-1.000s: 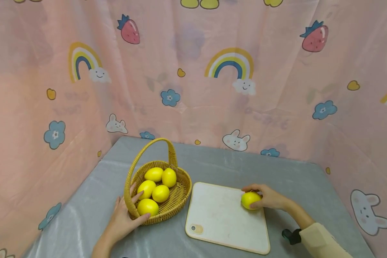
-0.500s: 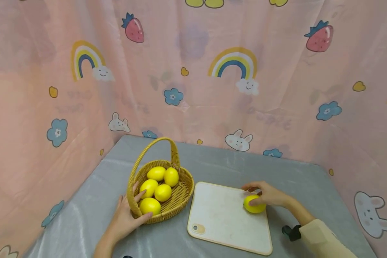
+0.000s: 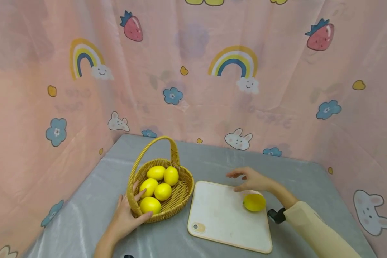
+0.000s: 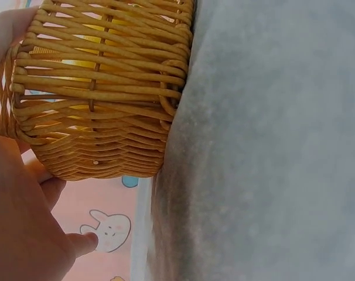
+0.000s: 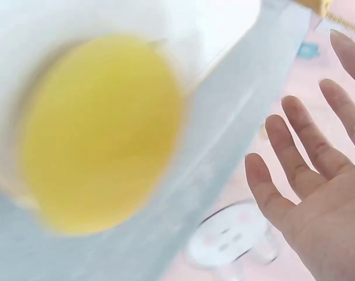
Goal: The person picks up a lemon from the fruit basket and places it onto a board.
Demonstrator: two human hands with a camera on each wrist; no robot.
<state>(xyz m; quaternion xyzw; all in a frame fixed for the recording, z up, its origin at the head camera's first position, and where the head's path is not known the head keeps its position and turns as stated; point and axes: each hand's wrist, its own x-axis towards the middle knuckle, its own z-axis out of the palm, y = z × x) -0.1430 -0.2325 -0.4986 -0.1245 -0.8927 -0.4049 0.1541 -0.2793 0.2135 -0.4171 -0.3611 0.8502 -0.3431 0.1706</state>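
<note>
A yellow wicker basket [image 3: 180, 200] with a tall arched handle holds several lemons [image 3: 162, 192]. My left hand [image 3: 124, 218] grips its near left side at the foot of the handle, thumb over the rim and fingers reaching inside. The left wrist view shows the woven wall [image 4: 107, 88] close up, with the hand beside it. One lemon [image 3: 254, 202] lies alone on the right part of a white cutting board [image 3: 225, 222]. Above the board's far edge, my right hand [image 3: 253, 180] is apart from that lemon, fingers loosely extended and holding nothing, as the right wrist view confirms.
A grey cloth covers the table [image 3: 209, 157]. Pink printed curtains [image 3: 193, 79] rise behind it and on both sides. A dark strap piece [image 3: 276, 215] sits at the right sleeve [image 3: 313, 225]. The board stands just right of the basket.
My right hand has let go of the lemon on the board and moved up and to the left. That lemon shifted slightly right before release. The left hand keeps its hold on the basket.
</note>
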